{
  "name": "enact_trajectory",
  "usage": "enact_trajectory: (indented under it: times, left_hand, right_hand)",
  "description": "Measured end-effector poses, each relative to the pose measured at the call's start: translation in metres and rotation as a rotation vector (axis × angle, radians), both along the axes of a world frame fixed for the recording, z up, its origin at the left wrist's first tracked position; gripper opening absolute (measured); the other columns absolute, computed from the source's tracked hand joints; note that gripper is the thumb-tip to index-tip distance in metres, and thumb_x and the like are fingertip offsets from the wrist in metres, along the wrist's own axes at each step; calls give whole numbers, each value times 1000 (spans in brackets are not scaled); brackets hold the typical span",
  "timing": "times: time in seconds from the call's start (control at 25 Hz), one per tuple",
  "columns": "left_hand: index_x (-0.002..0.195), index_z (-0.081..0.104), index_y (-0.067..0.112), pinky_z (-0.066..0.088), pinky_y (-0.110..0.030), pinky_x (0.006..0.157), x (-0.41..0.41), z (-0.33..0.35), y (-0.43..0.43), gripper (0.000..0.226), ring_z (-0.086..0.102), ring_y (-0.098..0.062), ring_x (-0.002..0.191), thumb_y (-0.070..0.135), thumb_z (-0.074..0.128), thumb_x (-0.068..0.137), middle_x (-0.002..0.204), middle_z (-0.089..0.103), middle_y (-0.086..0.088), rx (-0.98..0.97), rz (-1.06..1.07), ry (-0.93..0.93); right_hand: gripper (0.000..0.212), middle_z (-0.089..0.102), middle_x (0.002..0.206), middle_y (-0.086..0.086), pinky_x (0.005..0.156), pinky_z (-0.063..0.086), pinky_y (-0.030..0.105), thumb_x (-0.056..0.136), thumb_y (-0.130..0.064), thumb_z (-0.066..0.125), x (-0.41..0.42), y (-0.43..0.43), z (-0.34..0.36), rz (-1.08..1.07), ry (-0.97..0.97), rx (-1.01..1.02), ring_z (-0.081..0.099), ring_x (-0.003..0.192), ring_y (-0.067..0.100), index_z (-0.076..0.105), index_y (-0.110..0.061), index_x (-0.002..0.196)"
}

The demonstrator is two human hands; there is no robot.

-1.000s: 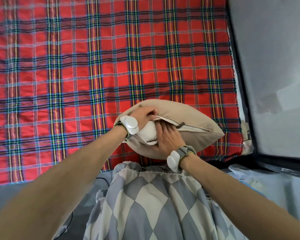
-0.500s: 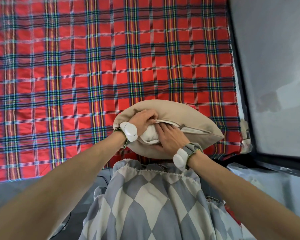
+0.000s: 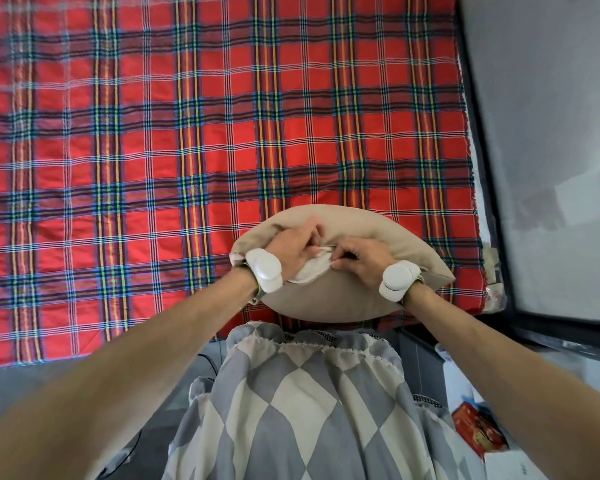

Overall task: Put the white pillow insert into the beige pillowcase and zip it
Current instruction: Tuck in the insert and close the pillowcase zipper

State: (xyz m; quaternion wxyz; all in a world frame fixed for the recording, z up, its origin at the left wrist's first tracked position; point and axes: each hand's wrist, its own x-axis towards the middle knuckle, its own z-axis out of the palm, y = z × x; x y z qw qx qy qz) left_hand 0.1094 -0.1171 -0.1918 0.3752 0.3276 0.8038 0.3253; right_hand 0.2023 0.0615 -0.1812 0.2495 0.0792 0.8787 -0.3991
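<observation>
Beige pillowcase point(image 3: 329, 301): lay on the near edge of a red plaid blanket point(image 3: 187, 150), opening facing the person. White insert point(image 3: 309, 271): bulged from that opening, between both hands. Left hand point(image 3: 293, 247): fingers curled, gripping the opening's upper lip. Right hand point(image 3: 364, 261): fingers pinched the opening's edge, touching the insert.

Home, most likely a bedroom. Wide flat surface under a red plaid blanket point(image 3: 153, 168), which reads as a bed. Dark frame point(image 3: 568, 336) runs along its right side. Stuffed pillowcase point(image 3: 361, 223) lies on the blanket. Plain grey surface point(image 3: 551, 98) beyond, wall or floor unclear. Household clutter lower right: red packet point(image 3: 478, 433).
</observation>
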Motion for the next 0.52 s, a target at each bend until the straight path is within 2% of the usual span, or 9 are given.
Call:
enact_trajectory:
  times: [0.08,0.16,0.36,0.52]
  left_hand:
    - [91,64,17,44,-34,77,7,4,3,13,56,-17,85,7,57,88,86,56,8,22,-139,117]
    - [83,70,20,44,-38,80,9,4,4,19,55,-19,90,8,56,89,89,58,6,2,-196,135]
    - [93,73,15,42,-36,87,5,4,0,19,57,-19,94,12,54,93,95,63,-1,-20,-186,-21]
    - [109,69,17,36,-30,84,10,6,9,23,51,-21,101,16,50,95,103,58,-5,-214,-380,81]
  right_hand:
    - [10,61,84,-13,76,42,26,84,-24,67,3,0,-3,-40,-49,8,55,81,7,60,-26,78]
    - [13,61,81,-13,73,42,27,85,-26,66,4,-2,-2,-45,-72,23,56,79,9,57,-29,76]
    - [9,69,90,-3,79,47,36,88,-29,61,5,-7,2,19,-84,104,61,85,18,63,-21,87]
    - [14,70,97,-1,80,47,37,91,-36,55,9,-14,0,57,-98,212,62,91,24,62,-24,95]
